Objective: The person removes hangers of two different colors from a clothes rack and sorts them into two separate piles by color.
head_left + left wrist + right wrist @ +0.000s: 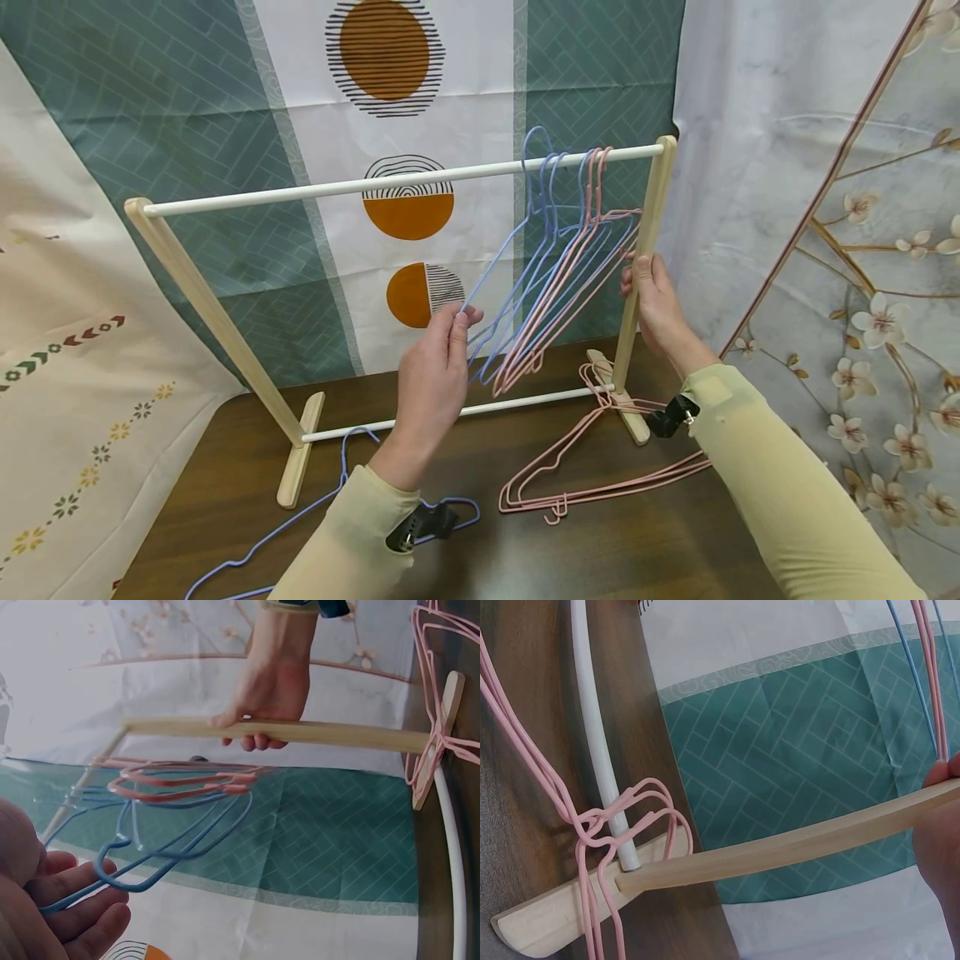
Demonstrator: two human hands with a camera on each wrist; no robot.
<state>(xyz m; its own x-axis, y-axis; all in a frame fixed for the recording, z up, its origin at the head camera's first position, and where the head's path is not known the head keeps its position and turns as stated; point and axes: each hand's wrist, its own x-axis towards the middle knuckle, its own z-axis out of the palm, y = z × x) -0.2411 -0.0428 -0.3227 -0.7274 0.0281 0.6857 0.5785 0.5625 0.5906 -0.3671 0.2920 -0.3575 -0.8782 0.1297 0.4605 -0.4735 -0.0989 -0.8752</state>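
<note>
Sleeves, pale yellow-green [780, 483], lie foremost. Left hand [435, 362]: thumb and fingers pinch closed on the near corner of one blue hanger [492, 264]. Said hanger: thin, smooth; leftmost in the hung row; hook points up at the white upper rail [405, 180]; long axis runs crosswise to it, toward the viewer. Right hand [660, 308]: fingers curl round the wooden upright [654, 200]. Rail bears further blue and pink hangers [597, 192].

Patterned curtain [480, 92] behind, flowered cloth [840, 317] right, brown, probably wooden tabletop [592, 554].
</note>
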